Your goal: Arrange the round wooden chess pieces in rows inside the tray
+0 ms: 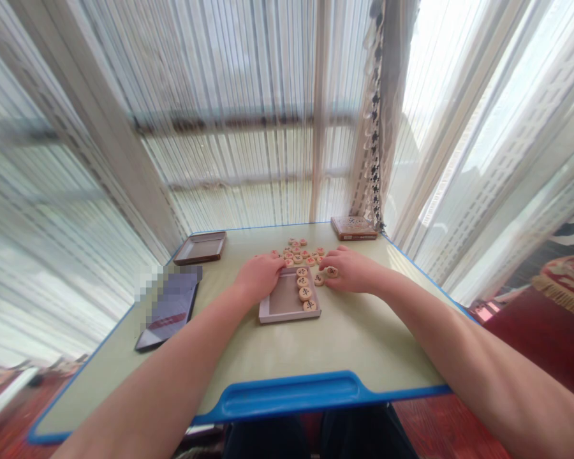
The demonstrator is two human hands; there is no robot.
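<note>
L hand (261,275) at tray (282,296) far-L corner, grip unclear | R hand (351,270) pinching pc (332,272) nr tray's R edge

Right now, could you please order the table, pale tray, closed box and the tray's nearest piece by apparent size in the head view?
Table
Pale tray
Closed box
Tray's nearest piece
Nearness may enlarge the tray over the box.

This is looking like a room in a home: sheer, pale striped fabric curtains (249,153) are letting daylight through, a pale-green, blue-rimmed table (363,350) is standing beside them, and a red patterned, gold-fringed cloth (573,280) is showing above reddish wood-look flooring (425,424).
</note>
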